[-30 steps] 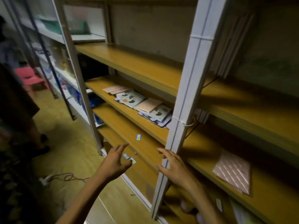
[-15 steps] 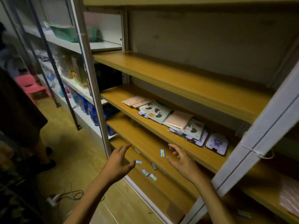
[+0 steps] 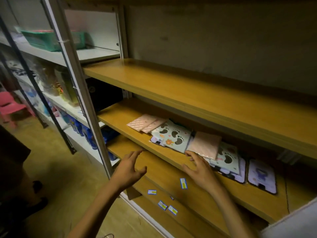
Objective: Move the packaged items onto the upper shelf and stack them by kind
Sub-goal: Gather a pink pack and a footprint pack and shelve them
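My right hand (image 3: 202, 170), fingers spread and empty, reaches the thin, light, slippery pink quilted packet (image 3: 204, 146) atop the footprint-printed packets (image 3: 173, 135); I'd pinch its near edge, left hand (image 3: 127, 170) open alongside.

A grey metal post (image 3: 77, 93) stands upright at the front of the shelving. Left of the post, high up, a green basket (image 3: 41, 40) sits on a white shelf board (image 3: 96, 54). Further left of the post and lower, a pink plastic chair (image 3: 10, 107) stands on the wooden floor (image 3: 56, 170). Low beside the post, blue packages (image 3: 89, 136) stand in a row. Right of the post, below, 4 small blue-edged labels (image 3: 183, 183) lie scattered on a wooden board.
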